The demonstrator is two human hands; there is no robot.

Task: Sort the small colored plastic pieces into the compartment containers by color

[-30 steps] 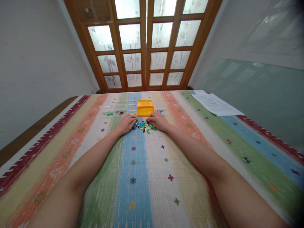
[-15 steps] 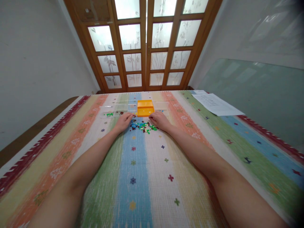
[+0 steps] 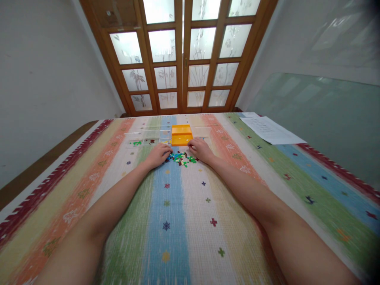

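Note:
A pile of tiny building-block pieces in green, blue, brown and pale colours lies between my hands on the striped cloth. My left hand rests at the pile's left edge, fingers bent and fingertips down among blue pieces; what they pinch is too small to make out. My right hand is by the front right corner of an open orange-yellow box, its fingers curled together. Anything in them is hidden. A few pale pieces show inside the box.
Clear plastic boxes stand on both sides of the orange-yellow one. The left ones hold green pieces, brown pieces and yellow pieces; the right one has a few blue pieces. Printed paper sheets lie at the right on the tablecloth.
My left hand has shifted right and slightly nearer to me, onto the pile's left edge, and now covers some blue pieces. My right hand has moved slightly right.

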